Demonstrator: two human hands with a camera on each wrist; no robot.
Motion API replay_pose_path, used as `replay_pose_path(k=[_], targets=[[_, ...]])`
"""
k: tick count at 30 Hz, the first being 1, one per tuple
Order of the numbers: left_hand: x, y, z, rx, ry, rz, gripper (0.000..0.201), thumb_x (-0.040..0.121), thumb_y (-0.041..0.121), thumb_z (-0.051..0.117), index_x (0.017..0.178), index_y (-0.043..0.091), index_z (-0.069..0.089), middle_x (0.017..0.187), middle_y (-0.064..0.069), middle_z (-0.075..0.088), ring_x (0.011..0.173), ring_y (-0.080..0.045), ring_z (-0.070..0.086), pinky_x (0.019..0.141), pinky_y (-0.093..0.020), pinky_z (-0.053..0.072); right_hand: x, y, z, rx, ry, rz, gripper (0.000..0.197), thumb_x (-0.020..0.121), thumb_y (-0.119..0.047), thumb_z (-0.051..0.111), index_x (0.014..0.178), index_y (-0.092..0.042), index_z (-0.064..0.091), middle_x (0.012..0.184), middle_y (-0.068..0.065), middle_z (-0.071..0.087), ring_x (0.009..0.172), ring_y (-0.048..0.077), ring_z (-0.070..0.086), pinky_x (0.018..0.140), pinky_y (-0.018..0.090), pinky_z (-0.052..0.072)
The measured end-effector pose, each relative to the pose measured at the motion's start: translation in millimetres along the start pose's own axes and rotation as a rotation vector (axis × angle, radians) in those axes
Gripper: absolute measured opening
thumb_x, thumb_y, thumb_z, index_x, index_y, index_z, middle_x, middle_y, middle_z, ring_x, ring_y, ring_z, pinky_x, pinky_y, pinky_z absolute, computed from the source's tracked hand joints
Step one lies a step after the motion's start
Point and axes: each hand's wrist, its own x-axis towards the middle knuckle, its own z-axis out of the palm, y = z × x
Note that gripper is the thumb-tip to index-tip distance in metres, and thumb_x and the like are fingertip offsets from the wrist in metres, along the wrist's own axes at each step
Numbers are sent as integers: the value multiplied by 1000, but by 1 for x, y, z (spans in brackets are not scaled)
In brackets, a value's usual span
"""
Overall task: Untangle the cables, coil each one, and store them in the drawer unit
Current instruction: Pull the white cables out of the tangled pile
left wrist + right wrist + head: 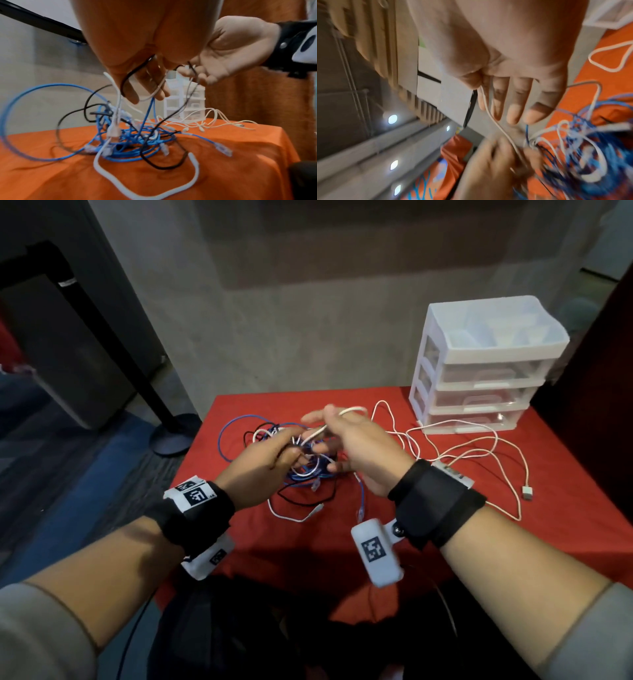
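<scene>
A tangle of blue, black and white cables (310, 470) (130, 136) lies mid-table on the red cloth. My left hand (260, 470) (145, 81) grips strands at the top of the tangle, with a black and a white strand looped over its fingers. My right hand (352, 446) (505, 81) pinches a thin white cable (349, 410) (494, 121) between thumb and forefinger, its other fingers straight. That cable runs down to the left hand. A white three-drawer unit (486, 371) (185, 108) stands at the back right, drawers closed.
A long white cable (462, 446) sprawls right of the tangle and ends in a USB plug (528, 492). The red-clothed table (445, 542) backs onto a grey wall. A black post with a round base (174, 436) stands on the floor at the left.
</scene>
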Motion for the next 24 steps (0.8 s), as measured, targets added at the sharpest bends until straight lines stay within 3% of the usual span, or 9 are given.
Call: replay_pose_path(k=[3,5,7,10,14,16,18,21,24], targets=[[-1,-29,-10,304,8,69,30,100,12,44,117,31,60,110,8,69,102,-14,63,93,-39,50,4,-15,-25,119,87,-57,40,111,-41,34,96,-21,65,105,6,76,93,18,66,66,30,50],[0,-44,-17,409,10,110,37,99,17,42,130,30,55,128,4,64,116,-20,59,100,-37,48,6,-23,-44,246,122,-99,40,111,-40,33,90,-20,60,97,6,77,89,19,70,75,36,56],[1,-54,-22,446,-4,83,45,98,16,41,140,31,49,142,4,56,129,-17,53,108,-36,43,9,-29,-60,375,143,-160,40,111,-40,32,90,-17,58,91,8,76,84,21,73,82,42,59],[-2,-73,-24,480,8,63,51,100,11,45,147,30,44,149,3,48,135,-16,45,114,-32,38,10,-33,-75,492,212,-230,40,111,-38,31,91,-13,56,84,10,75,76,22,73,80,40,63],[-7,-109,-37,534,55,-78,46,98,21,41,142,22,51,136,-9,57,124,-32,53,109,-42,41,4,-39,-97,545,325,-284,42,111,-39,28,89,-14,53,70,4,68,67,20,71,66,33,62],[-16,-123,-43,526,32,-173,39,97,22,43,130,16,62,125,-12,63,116,-38,59,105,-40,43,0,-40,-104,520,341,-255,43,111,-42,27,90,-14,53,64,2,62,61,18,68,61,32,60],[-27,-127,-46,507,18,-225,41,89,23,49,126,16,65,126,-11,64,118,-35,59,107,-34,39,-4,-36,-105,457,316,-189,41,111,-42,30,91,-14,54,62,2,60,58,19,68,58,32,60],[-33,-117,-46,428,-2,-217,79,69,25,58,146,15,49,143,-13,54,132,-31,50,114,-31,30,-8,-24,-101,375,245,-103,40,110,-41,33,93,-12,55,66,6,60,60,21,68,56,35,61],[-31,-93,-43,224,46,-154,95,62,37,56,153,36,27,153,-12,43,141,-27,40,120,-41,28,-11,-18,-94,313,204,-38,40,110,-39,34,93,-11,56,66,6,59,59,20,64,57,34,61]])
